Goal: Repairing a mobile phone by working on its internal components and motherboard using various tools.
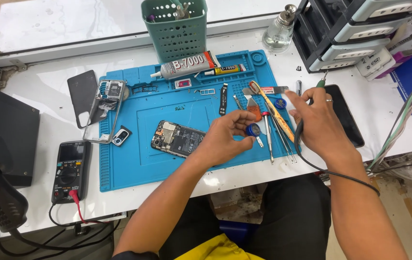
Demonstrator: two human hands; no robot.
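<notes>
**White bench, blue mat, a phone in pieces**

White bench point(37, 91) space is covered by a blue mat point(119, 173). A small round blue pot point(252, 129) is pinched in the fingers of the left hand point(225, 137), just above the mat's right side. A thin corded tool point(322, 83) is gripped in the right hand point(317, 120), tip up, with its black wire hanging down. An opened phone point(177, 138) lies flat on the mat, left of both hands. Loose tools point(276, 130) lie between the hands. Glue tubes point(186, 66) sit farther back. It looks like the tool tip is being readied at the pot; a steady, small dip seems called for.
</notes>
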